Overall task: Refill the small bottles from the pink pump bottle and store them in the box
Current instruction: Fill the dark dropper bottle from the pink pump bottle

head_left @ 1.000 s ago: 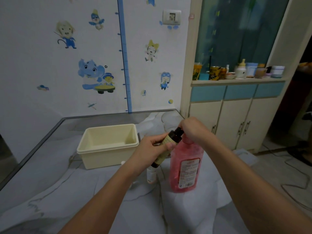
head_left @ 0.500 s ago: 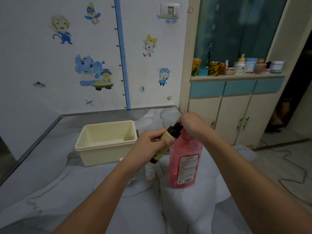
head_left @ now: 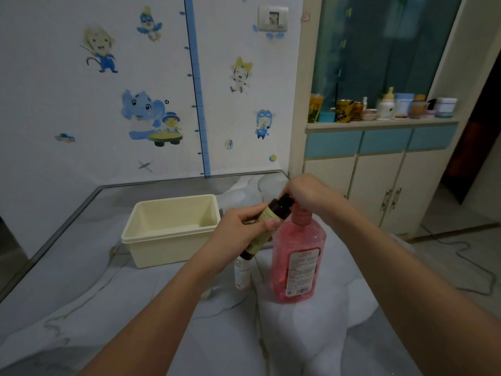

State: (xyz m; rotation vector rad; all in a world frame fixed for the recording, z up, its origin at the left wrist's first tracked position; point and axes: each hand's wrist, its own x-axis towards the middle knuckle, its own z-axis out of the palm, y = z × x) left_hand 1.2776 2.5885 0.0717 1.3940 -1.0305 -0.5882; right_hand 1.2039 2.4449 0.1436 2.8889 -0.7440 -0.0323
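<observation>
Both our hands stay put at frame centre: left hand (head_left: 238, 229) still grips the tilted dark small bottle (head_left: 267, 222), right hand (head_left: 303, 194) curls over the pink pump bottle (head_left: 298, 263); filling continues, cream box (head_left: 168, 253) empty.

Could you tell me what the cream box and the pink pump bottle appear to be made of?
Cream box: likely moulded plastic, matte and opaque, with a rolled rim. Pink pump bottle: probably clear glossy plastic; pink liquid shows through, and a printed label sits on it.
</observation>
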